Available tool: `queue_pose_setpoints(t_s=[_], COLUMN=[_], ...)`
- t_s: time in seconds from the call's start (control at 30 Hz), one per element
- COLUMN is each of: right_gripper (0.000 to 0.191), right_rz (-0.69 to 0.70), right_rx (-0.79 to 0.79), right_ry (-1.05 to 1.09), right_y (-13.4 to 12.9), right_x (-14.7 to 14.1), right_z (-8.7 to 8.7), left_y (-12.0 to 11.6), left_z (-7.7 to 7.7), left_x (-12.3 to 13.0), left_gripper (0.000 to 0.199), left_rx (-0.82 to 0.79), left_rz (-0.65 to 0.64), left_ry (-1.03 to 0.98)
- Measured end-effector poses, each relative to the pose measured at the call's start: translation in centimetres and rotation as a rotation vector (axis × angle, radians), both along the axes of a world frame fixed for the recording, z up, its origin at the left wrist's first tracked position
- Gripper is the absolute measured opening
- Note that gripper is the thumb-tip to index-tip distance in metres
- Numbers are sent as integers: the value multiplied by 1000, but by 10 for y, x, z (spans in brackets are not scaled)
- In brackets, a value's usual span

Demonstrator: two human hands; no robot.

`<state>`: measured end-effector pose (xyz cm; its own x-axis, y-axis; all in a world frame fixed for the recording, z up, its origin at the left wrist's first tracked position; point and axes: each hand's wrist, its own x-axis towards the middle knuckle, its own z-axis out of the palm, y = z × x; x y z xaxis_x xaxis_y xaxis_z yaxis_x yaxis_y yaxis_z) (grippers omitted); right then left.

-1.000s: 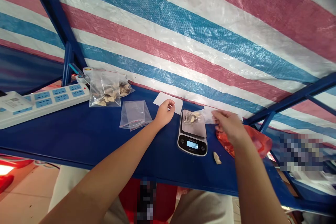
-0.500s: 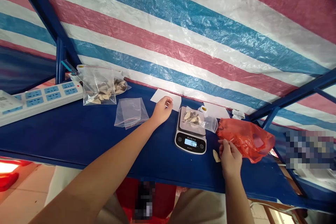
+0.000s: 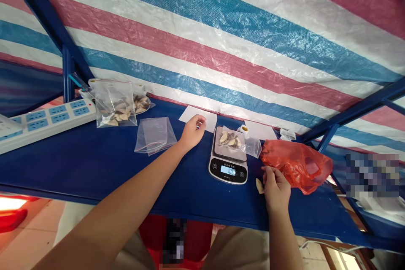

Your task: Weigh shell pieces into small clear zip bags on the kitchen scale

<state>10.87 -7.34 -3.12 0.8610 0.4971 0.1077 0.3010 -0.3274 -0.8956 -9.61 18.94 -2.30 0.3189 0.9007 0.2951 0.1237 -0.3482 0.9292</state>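
On the silver and black scale [image 3: 228,173] lies a clear bag of pale dried slices [image 3: 230,139]; its display reads about 106, the decimal point unclear. My left hand [image 3: 193,131] rests left of the scale, over the edge of a white paper [image 3: 210,120], fingers curled, with nothing visible in them. My right hand [image 3: 276,185] is right of the scale, fingers drawn together; whether something small is between them is hidden. One loose pale slice [image 3: 259,186] lies beside it on the blue table. Just behind that hand is a red plastic bag [image 3: 297,162].
Empty clear bags [image 3: 155,135] lie left of my left hand. Farther left stand a filled clear bag [image 3: 116,107] and a white power strip [image 3: 47,122]. A tape roll [image 3: 243,129] and another paper [image 3: 260,130] are behind the scale. A striped sheet hangs behind.
The scale's reading has dropped slightly, from about 107 to 106. The view has shifted a little; both hands keep nearly the same places and poses.
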Motion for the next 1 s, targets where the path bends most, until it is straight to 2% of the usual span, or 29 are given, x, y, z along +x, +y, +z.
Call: queue_pose_setpoints(t_s=[0.77, 0.9, 1.0], right_gripper=[50, 57, 63], right_rz=[-9, -48, 16], right_rx=[-43, -37, -92], right_ry=[-31, -102, -156], right_y=[-1, 6, 32], right_x=[-3, -12, -11], right_z=[1, 16, 41], left_y=[0, 0, -2], left_z=[0, 0, 1], left_x=[-1, 0, 3], left_gripper=[9, 8, 8], left_rx=[-5, -10, -12], left_rz=[-4, -14, -13], left_ry=[0, -11, -17])
